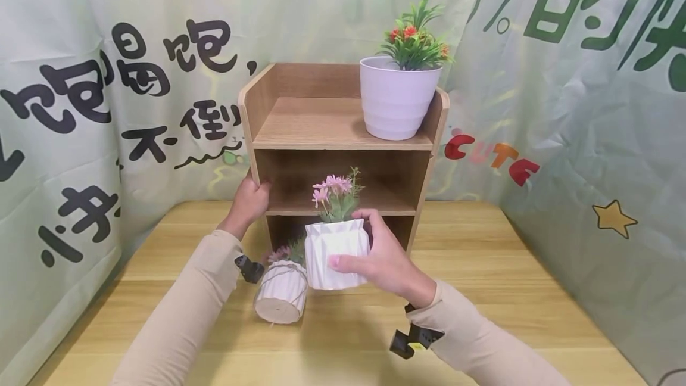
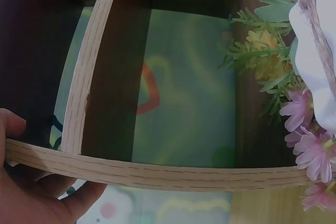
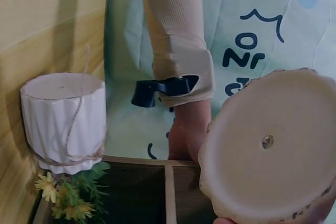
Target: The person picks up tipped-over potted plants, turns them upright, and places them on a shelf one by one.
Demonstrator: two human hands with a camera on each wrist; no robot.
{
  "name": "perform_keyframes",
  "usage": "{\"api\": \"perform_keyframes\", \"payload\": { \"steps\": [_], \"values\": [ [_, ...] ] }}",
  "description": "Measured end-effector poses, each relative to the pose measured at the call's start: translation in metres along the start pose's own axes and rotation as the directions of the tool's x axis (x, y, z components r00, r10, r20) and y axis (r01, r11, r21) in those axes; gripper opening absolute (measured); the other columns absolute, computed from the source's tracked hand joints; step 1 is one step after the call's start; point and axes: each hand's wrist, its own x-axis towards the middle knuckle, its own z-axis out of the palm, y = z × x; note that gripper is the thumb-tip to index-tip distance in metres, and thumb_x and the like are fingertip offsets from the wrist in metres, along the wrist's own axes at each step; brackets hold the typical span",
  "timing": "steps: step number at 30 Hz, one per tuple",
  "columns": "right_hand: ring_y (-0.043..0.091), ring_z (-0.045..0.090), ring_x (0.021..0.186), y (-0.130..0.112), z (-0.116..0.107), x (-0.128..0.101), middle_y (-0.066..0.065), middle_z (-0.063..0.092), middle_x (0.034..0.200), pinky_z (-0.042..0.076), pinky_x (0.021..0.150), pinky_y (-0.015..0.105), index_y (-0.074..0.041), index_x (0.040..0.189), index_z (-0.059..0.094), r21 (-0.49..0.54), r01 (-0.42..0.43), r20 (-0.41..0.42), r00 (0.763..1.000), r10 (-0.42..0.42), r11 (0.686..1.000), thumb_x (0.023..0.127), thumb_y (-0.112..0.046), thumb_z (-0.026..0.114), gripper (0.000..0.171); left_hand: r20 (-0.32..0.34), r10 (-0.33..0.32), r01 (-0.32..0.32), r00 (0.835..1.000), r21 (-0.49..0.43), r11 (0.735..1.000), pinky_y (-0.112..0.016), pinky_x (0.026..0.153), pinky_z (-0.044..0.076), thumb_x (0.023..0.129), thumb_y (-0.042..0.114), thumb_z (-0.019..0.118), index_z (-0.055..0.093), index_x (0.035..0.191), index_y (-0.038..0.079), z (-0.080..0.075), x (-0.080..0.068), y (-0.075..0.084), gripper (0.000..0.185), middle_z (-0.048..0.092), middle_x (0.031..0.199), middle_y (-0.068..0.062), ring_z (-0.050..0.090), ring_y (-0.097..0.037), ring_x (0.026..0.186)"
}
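Pale green curtains (image 1: 300,22) with dark lettering (image 1: 146,143), a yellow star (image 1: 614,218), around a wood-grain table (image 1: 504,267).

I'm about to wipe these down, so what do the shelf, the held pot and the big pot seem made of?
Shelf: probably wood-look board, matte, with repeating grain dashes along its edges. Held pot: likely glazed ceramic; shiny white sides, dull beige underside. Big pot: perhaps plastic, smooth with a soft sheen, though ceramic is possible.

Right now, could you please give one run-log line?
left fingers: grip wooden shelf unit at left; right fingers: hold pleated white flowerpot aloft; twine-tied flowerpot: lying on tabletop; lilac planter: upright on top shelf
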Motion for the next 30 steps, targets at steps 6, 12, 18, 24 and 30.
{"api": "perform_keyframes", "payload": {
  "steps": [6, 12, 18, 24, 30],
  "values": [
    [0.026, 0.060, 0.087, -0.008, -0.002, 0.004, 0.017, 0.054, 0.106, 0.057, 0.070, 0.037, -0.004, 0.130, 0.036, -0.013, 0.016, -0.011, 1.000, -0.016, 1.000, 0.071, -0.019, 0.083, 0.077, 0.000, -0.011, 0.011, 1.000, -0.005, 1.000, -0.051, 0.104, 0.036, 0.099, 0.015, 0.043, 0.042, 0.131, -0.011, 0.000, -0.001, 0.001, 0.040, 0.054, 0.123, -0.032, 0.050, -0.041, 0.116],
    [0.027, 0.059, 0.088, -0.016, -0.005, 0.008, 0.016, 0.054, 0.106, 0.056, 0.070, 0.037, -0.006, 0.132, 0.036, -0.040, 0.043, -0.035, 0.998, -0.044, 0.998, 0.070, -0.020, 0.084, 0.080, -0.001, -0.007, 0.007, 1.000, -0.015, 1.000, -0.051, 0.107, 0.034, 0.100, 0.015, 0.043, 0.040, 0.133, -0.009, 0.000, -0.001, 0.001, 0.041, 0.053, 0.126, -0.032, 0.048, -0.041, 0.121],
    [0.028, 0.058, 0.089, -0.022, -0.008, 0.012, 0.017, 0.052, 0.109, 0.056, 0.070, 0.037, -0.006, 0.133, 0.035, -0.043, 0.071, -0.046, 0.996, -0.073, 0.997, 0.069, -0.019, 0.085, 0.082, 0.002, -0.019, 0.019, 1.000, -0.015, 1.000, -0.051, 0.107, 0.033, 0.100, 0.015, 0.043, 0.038, 0.136, -0.008, 0.000, -0.003, 0.001, 0.043, 0.052, 0.128, -0.032, 0.047, -0.041, 0.121],
    [0.029, 0.059, 0.090, -0.029, -0.011, 0.019, 0.016, 0.053, 0.109, 0.057, 0.070, 0.038, -0.008, 0.133, 0.036, -0.050, 0.097, -0.078, 0.992, -0.101, 0.994, 0.068, -0.018, 0.086, 0.083, -0.004, -0.008, 0.008, 1.000, -0.014, 1.000, -0.050, 0.109, 0.032, 0.100, 0.015, 0.043, 0.036, 0.137, -0.008, 0.000, -0.002, 0.002, 0.045, 0.050, 0.130, -0.032, 0.046, -0.041, 0.124],
    [0.028, 0.059, 0.090, -0.034, -0.012, 0.025, 0.016, 0.053, 0.110, 0.056, 0.071, 0.038, -0.007, 0.133, 0.036, -0.061, 0.134, -0.096, 0.986, -0.139, 0.989, 0.067, -0.017, 0.086, 0.083, -0.007, -0.010, 0.010, 1.000, -0.002, 1.000, -0.050, 0.109, 0.031, 0.100, 0.015, 0.043, 0.037, 0.137, -0.008, 0.001, -0.001, 0.001, 0.045, 0.050, 0.131, -0.032, 0.046, -0.042, 0.124]
  ]
}}
